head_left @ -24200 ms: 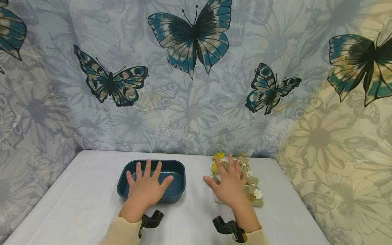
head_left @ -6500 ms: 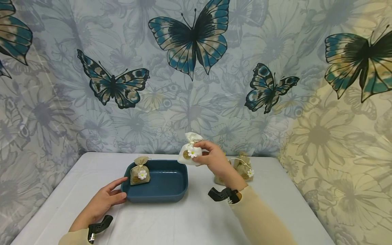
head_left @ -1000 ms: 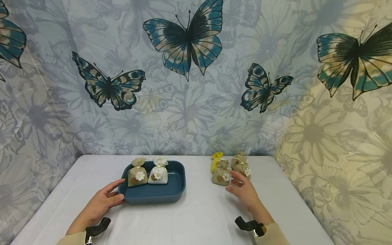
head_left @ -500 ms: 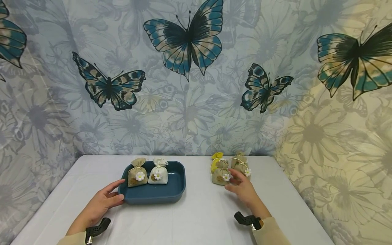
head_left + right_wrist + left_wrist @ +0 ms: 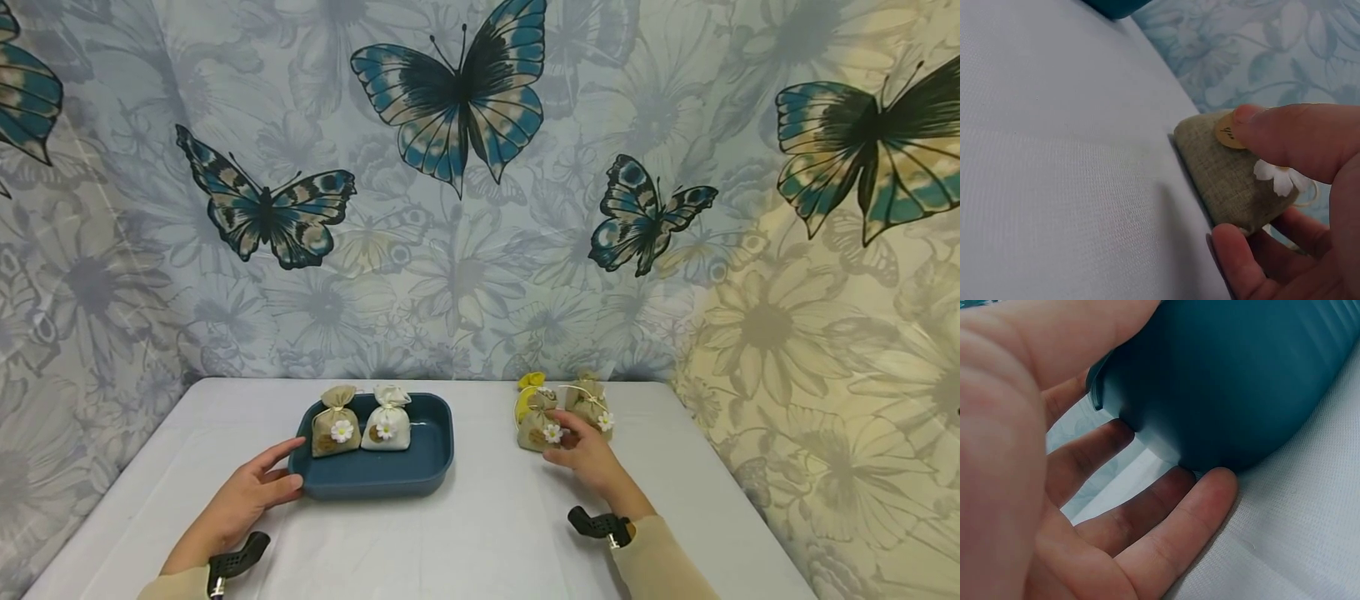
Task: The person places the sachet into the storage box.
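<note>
My left hand (image 5: 243, 500) touches the left end of a blue rectangular tray (image 5: 375, 483). In the left wrist view its spread fingertips lie against the tray's outer wall (image 5: 1241, 381). Inside the tray, a beige cloth sachet (image 5: 330, 437) and a white sachet (image 5: 397, 437) stand side by side at the back left, each with a white flower. My right hand (image 5: 596, 467) is at the right side of another beige sachet (image 5: 532, 429). In the right wrist view, the thumb is over this sachet's (image 5: 1207, 165) round tag and the fingers are along its side; a firm hold is not visible.
Behind that sachet are a yellow sachet (image 5: 531, 380) and another beige sachet (image 5: 587, 400) with a cord and flower. A white cloth covers the table (image 5: 480, 533). A butterfly-print curtain (image 5: 465, 292) hangs right behind the table's back edge.
Earlier, the tray held no sachets; the beige one came first, then the white one from my right hand. Lately my right hand has moved left to the front beige sachet. The left hand stays.
</note>
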Tool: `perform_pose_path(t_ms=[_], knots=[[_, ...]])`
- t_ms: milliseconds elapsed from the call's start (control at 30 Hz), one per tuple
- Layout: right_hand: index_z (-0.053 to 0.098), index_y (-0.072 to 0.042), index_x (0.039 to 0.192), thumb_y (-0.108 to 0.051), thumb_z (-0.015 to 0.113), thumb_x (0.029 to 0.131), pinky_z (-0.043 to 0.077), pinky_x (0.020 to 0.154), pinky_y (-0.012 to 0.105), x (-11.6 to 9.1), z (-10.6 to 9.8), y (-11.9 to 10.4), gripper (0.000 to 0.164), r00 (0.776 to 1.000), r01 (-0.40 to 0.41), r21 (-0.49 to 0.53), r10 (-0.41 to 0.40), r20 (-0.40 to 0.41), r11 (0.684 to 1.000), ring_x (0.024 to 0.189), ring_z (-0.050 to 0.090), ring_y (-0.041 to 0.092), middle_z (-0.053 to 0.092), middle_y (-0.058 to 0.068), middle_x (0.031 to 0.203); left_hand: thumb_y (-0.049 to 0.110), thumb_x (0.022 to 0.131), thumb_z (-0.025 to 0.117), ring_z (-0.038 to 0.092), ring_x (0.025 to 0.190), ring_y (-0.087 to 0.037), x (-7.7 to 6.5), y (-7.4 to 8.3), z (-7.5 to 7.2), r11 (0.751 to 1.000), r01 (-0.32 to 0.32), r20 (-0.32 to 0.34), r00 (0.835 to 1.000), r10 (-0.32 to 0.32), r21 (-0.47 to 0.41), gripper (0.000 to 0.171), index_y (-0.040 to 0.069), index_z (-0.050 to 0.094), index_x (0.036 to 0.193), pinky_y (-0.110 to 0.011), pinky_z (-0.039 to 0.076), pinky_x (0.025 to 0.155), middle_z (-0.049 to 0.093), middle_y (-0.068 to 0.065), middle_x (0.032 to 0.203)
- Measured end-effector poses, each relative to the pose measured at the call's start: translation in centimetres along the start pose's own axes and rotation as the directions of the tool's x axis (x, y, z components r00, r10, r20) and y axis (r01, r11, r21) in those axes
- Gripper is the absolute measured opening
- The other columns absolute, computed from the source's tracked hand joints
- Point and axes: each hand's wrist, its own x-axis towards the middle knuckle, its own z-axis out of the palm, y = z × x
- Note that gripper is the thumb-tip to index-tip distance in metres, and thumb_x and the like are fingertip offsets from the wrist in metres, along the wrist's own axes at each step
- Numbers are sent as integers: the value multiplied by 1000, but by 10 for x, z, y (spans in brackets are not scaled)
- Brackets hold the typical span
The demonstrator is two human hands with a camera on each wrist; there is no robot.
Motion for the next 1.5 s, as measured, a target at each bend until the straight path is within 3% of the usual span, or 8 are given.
perform_pose_path(t_ms=[200, 467, 700, 1067, 1500], knots=[[60, -19, 136, -6, 85, 78, 49, 95, 51, 3, 3, -1, 65, 1000, -4, -62, 3, -8, 998, 121, 53, 39, 49, 12, 143, 10, 97, 67, 35, 135, -49, 1, 1, 0, 1000, 0, -4, 1000, 0, -1, 73, 3, 27, 156, -45, 54, 92, 12, -29, 159], [61, -24, 131, -8, 86, 77, 53, 79, 38, 5, 6, 2, 62, 1000, -18, -127, 18, -4, 992, 110, 57, 28, 57, 9, 129, 10, 97, 67, 38, 134, -47, 0, 1, 1, 1000, 3, -6, 1000, -3, 8, 73, 2, 26, 156, -44, 54, 92, 13, -29, 159], [61, -27, 128, -5, 86, 76, 52, 86, 44, 5, 11, 0, 61, 999, -28, -194, 23, -27, 981, 109, 58, 27, 58, 6, 128, 11, 97, 67, 31, 137, -50, -1, -1, 0, 1000, 12, -9, 1000, -12, 3, 73, 3, 25, 157, -44, 54, 92, 10, -28, 160], [61, -28, 123, -3, 86, 76, 51, 85, 44, 4, 12, 2, 59, 999, -12, -200, 6, -34, 980, 108, 58, 26, 58, 2, 128, 10, 97, 67, 37, 134, -48, 0, -2, 0, 1000, 10, -10, 1000, -10, 0, 73, 3, 26, 157, -44, 54, 92, 11, -28, 160], [63, -22, 118, -3, 83, 80, 52, 82, 40, 1, 14, 4, 47, 999, 15, -191, -21, -31, 981, 98, 60, 21, 62, 4, 119, 11, 97, 67, 32, 136, -50, -1, 3, 2, 1000, 8, -5, 1000, -8, 1, 73, 2, 24, 157, -45, 54, 92, 8, -29, 160]])
